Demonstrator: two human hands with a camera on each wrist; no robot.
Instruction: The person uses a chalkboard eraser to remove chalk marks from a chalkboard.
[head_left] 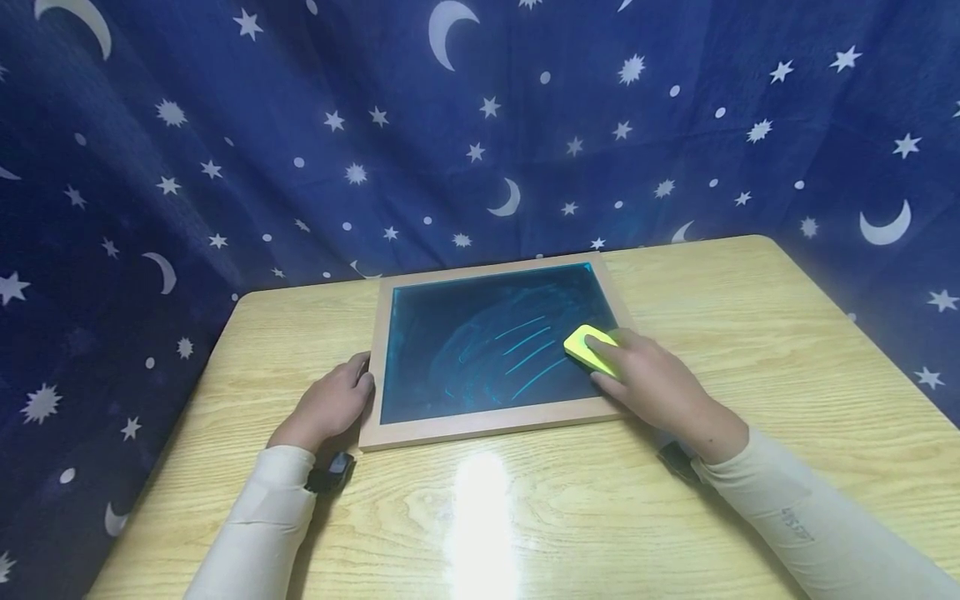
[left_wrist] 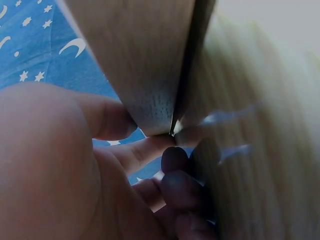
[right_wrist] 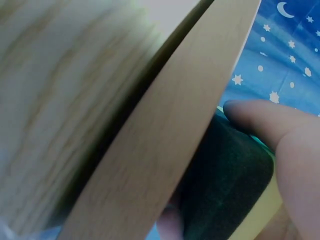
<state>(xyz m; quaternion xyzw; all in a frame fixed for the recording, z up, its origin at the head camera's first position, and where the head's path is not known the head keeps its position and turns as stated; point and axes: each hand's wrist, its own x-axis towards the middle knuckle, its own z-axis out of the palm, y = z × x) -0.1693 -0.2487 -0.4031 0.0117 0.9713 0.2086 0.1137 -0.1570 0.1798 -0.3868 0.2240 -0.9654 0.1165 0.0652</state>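
Observation:
A small chalkboard [head_left: 480, 423] with a light wooden frame lies on the table, its dark face turned up. Several light blue chalk strokes [head_left: 528, 346] slant across the middle, among fainter smears. My left hand [head_left: 330, 406] holds the frame's left edge, thumb and fingers against the wood in the left wrist view. At the board's right side my right hand [head_left: 660, 387] grips a chalkboard eraser [head_left: 589, 344] with a yellow top. In the right wrist view the eraser's dark felt [right_wrist: 225, 175] shows beside the frame, its underside against the board partly hidden.
The wood-grain table [head_left: 585, 500] extends around the board, with a bright light reflection near its front. Behind and to the sides hangs a blue curtain [head_left: 420, 108] with moons and stars. Dark straps [head_left: 330, 473] sit at both wrists, below pale sleeves.

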